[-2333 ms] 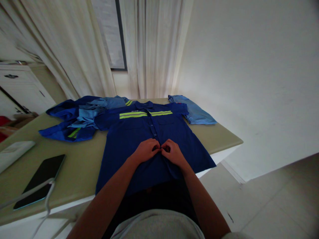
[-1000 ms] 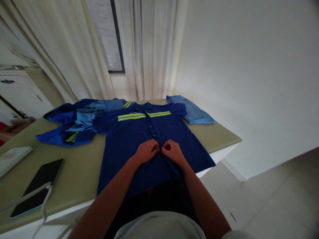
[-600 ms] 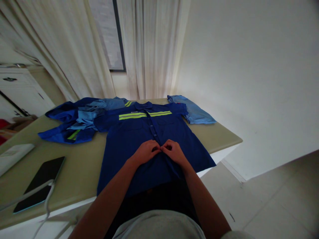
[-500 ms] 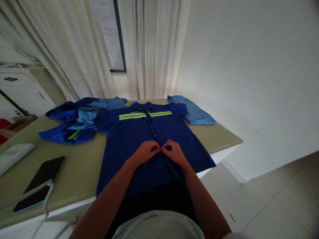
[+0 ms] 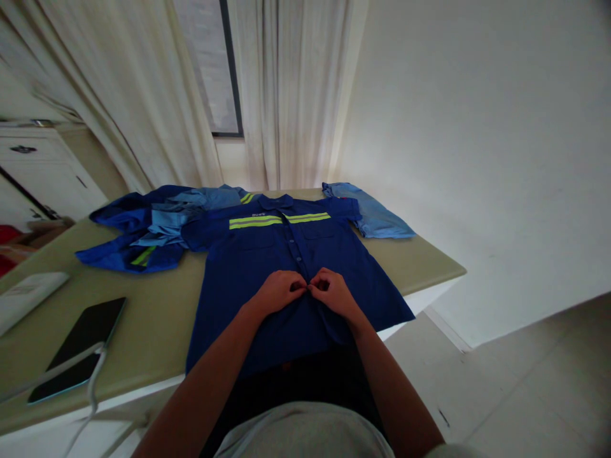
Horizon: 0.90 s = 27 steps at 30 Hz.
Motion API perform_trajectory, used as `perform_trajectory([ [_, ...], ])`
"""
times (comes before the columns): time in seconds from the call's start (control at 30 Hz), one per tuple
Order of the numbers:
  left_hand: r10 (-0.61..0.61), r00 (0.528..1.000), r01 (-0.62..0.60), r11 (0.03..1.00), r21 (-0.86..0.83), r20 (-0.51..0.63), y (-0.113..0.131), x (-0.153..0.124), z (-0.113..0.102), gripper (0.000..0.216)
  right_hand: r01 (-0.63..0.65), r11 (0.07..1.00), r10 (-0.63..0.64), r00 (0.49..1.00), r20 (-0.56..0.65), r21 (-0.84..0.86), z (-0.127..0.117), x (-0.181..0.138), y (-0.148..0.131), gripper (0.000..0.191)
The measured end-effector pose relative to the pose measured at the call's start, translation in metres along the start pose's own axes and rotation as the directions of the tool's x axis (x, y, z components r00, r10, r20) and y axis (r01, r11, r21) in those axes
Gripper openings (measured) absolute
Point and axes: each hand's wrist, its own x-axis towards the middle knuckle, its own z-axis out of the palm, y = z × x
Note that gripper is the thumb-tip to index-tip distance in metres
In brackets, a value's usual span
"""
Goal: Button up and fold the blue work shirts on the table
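Observation:
A dark blue short-sleeved work shirt (image 5: 258, 267) with a yellow-green reflective band across the chest lies face up, collar away from me. My left hand (image 5: 282, 289) pinches the shirt's front opening from the left. From the other side my right hand (image 5: 333, 291) pinches the same placket, its fingertips almost meeting those of the left. Two small buttons (image 5: 299, 259) show on the placket above my hands. Whatever button or hole sits between the fingertips is hidden.
The shirt rests on a greenish table (image 5: 157, 318). Crumpled blue garments (image 5: 167, 222) lie at the back left, and a light blue garment (image 5: 377, 213) at the back right. A black tablet (image 5: 86, 337), a white cable (image 5: 95, 366) and a white box (image 5: 28, 296) are on the left.
Both hands stay pinched at the same spot on the placket, with hardly any movement. The whole view has shifted very slightly.

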Motion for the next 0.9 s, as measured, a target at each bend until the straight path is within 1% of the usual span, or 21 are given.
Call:
perform_trajectory([
  [0.1, -0.021, 1.000, 0.021, 1.000, -0.022, -0.021, 0.0002, -0.0006, 0.0010, 0.009, 0.021, 1.000, -0.021, 1.000, 0.018, 0.014, -0.0029, 0.0001, -0.0015, 0.014],
  [0.17, -0.031, 0.999, 0.028, 0.997, -0.076, -0.034, 0.0009, -0.0008, 0.0015, 0.017, 0.031, 0.999, -0.031, 0.999, 0.027, 0.021, -0.0040, 0.0001, -0.0017, 0.017],
  [0.27, -0.001, 1.000, -0.001, 0.995, -0.103, -0.023, 0.0025, -0.0007, 0.0004, 0.026, 0.027, 0.999, -0.028, 0.999, 0.033, 0.031, -0.0032, -0.0001, -0.0004, 0.009],
  [0.33, 0.007, 1.000, -0.008, 0.995, -0.100, -0.009, 0.0027, -0.0005, -0.0014, 0.022, 0.017, 0.999, -0.018, 0.999, 0.034, 0.030, -0.0017, 0.0000, 0.0009, 0.002],
  [0.43, -0.027, 1.000, 0.026, 0.987, -0.156, 0.001, 0.0009, -0.0001, -0.0039, 0.014, -0.001, 1.000, 0.000, 0.999, 0.038, 0.014, -0.0001, 0.0010, 0.0021, 0.003],
  [0.53, -0.068, 0.998, 0.067, 0.970, -0.233, 0.003, -0.0008, 0.0002, -0.0051, 0.014, -0.013, 1.000, 0.013, 0.999, 0.052, -0.005, 0.0004, 0.0017, 0.0017, 0.003],
  [0.6, -0.084, 0.996, 0.082, 0.965, -0.251, 0.000, -0.0004, 0.0006, -0.0052, 0.014, -0.013, 1.000, 0.014, 0.998, 0.062, -0.019, 0.0008, 0.0015, 0.0007, 0.003],
  [0.67, -0.096, 0.995, 0.095, 0.961, -0.260, 0.006, 0.0003, 0.0014, -0.0046, 0.015, -0.004, 0.999, 0.006, 0.998, 0.064, -0.034, 0.0015, 0.0009, -0.0003, 0.004],
  [0.77, -0.109, 0.993, 0.117, 0.959, -0.260, 0.046, -0.0015, 0.0036, -0.0036, 0.015, 0.008, 0.999, -0.005, 0.998, 0.058, -0.051, 0.0026, 0.0002, -0.0014, 0.007],
  [0.83, -0.133, 0.989, 0.143, 0.965, -0.219, 0.057, -0.0045, 0.0049, -0.0038, 0.014, 0.009, 0.998, -0.005, 0.998, 0.067, -0.065, 0.0029, 0.0001, -0.0020, 0.007],
  [0.9, -0.177, 0.983, 0.183, 0.973, -0.140, 0.055, -0.0068, 0.0055, -0.0050, 0.012, 0.010, 0.996, -0.003, 0.997, 0.074, -0.086, 0.0028, 0.0002, -0.0028, 0.006],
])
